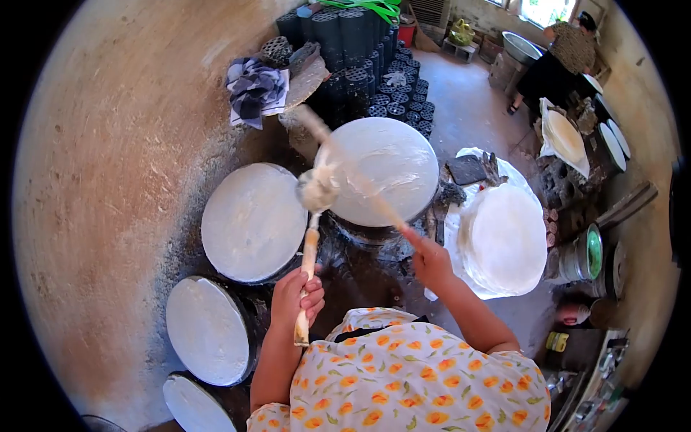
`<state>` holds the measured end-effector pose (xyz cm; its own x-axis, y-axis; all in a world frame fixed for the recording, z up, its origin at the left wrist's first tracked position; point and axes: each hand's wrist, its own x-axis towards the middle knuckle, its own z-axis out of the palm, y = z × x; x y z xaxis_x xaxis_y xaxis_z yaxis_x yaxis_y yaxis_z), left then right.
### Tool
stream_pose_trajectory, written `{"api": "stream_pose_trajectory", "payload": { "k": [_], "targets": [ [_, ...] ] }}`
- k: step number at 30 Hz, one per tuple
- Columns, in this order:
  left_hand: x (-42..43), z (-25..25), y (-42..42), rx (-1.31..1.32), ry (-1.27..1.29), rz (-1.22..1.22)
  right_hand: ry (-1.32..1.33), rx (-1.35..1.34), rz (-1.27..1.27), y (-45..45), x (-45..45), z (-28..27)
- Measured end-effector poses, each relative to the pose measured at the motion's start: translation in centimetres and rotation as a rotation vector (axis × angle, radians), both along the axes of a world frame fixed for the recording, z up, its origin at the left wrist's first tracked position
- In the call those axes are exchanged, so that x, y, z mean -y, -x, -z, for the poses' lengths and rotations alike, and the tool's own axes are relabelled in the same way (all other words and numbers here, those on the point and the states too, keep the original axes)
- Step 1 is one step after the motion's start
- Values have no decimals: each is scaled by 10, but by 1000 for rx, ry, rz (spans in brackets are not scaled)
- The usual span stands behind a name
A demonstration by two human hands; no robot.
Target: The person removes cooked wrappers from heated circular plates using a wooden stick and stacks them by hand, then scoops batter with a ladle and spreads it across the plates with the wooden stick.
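Note:
My left hand (296,297) is wrapped round the wooden handle of a ladle (317,190), its bowl raised and coated in whitish paste. My right hand (430,261) grips a long wooden stick (385,209), blurred, which slants up and left past the ladle. Behind the stick is a round pan top (381,162) with a smooth white surface. Left of the ladle sits a second white round top (253,222). Beside my right hand, a stack of thin white round sheets (504,241) rests on white plastic.
More white round tops (207,331) line the left wall. Black perforated coal briquettes (356,83) are piled at the back. A checked cloth (255,86) lies on a ledge. Another person (568,54) bends at the far right, near a large metal basin (521,47). A metal bucket (581,253) stands right.

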<state>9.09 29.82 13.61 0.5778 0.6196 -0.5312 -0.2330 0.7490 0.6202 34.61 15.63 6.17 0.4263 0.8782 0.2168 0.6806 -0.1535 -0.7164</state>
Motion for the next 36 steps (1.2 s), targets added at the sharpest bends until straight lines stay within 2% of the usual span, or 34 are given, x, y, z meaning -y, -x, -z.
{"api": "stream_pose_trajectory", "payload": {
  "k": [1,2,3,4,5,7,8,10,11,13,14,16,18,19,20,22,24,26,27,28,30,33,36],
  "targets": [
    [-6,7,3,171,161,52,-167,-28,67,-4,-6,12],
    [-11,13,5,343,317,108,-166,-23,56,-9,-8,23],
    [-11,18,8,493,385,135,-23,-144,137,-16,-7,34],
    [-10,17,11,498,383,131,121,-264,221,-20,-6,43],
    [-7,14,14,531,320,121,122,-262,218,-17,1,56],
    [-7,10,17,563,257,108,372,-198,63,0,19,71],
    [-9,9,18,476,198,90,375,-197,59,0,25,71],
    [-14,9,20,386,142,74,574,-159,-111,7,32,51],
    [-17,10,21,394,148,67,575,-161,-112,0,36,62],
    [-18,9,21,416,157,35,285,-211,185,-29,45,103],
    [-16,8,23,404,148,-1,56,-170,308,-39,44,119],
    [-12,6,30,458,154,-71,166,-483,439,-40,36,86],
    [-6,1,43,484,85,-138,33,-339,90,-30,46,147],
    [1,-6,50,479,53,-186,56,-122,-85,-18,41,125],
    [9,-18,57,473,19,-234,54,-128,-126,-10,34,105],
    [30,-30,81,422,-88,-356,359,-426,-385,3,13,72],
    [62,-48,104,412,-145,-539,454,-376,-503,5,-22,65],
    [104,-63,129,357,-273,-726,32,-209,-694,15,-56,86],
    [128,-72,140,320,-315,-842,125,-187,-714,21,-73,90],
    [154,-81,152,281,-357,-953,35,-191,-763,30,-87,88],
    [211,-95,174,117,-536,-1119,42,-230,-838,49,-103,85],
    [294,-107,201,-17,-663,-1470,114,-252,-975,85,-105,80],
    [378,-90,241,-250,-764,-1765,129,-217,-1143,127,-91,82]
  ]
}}
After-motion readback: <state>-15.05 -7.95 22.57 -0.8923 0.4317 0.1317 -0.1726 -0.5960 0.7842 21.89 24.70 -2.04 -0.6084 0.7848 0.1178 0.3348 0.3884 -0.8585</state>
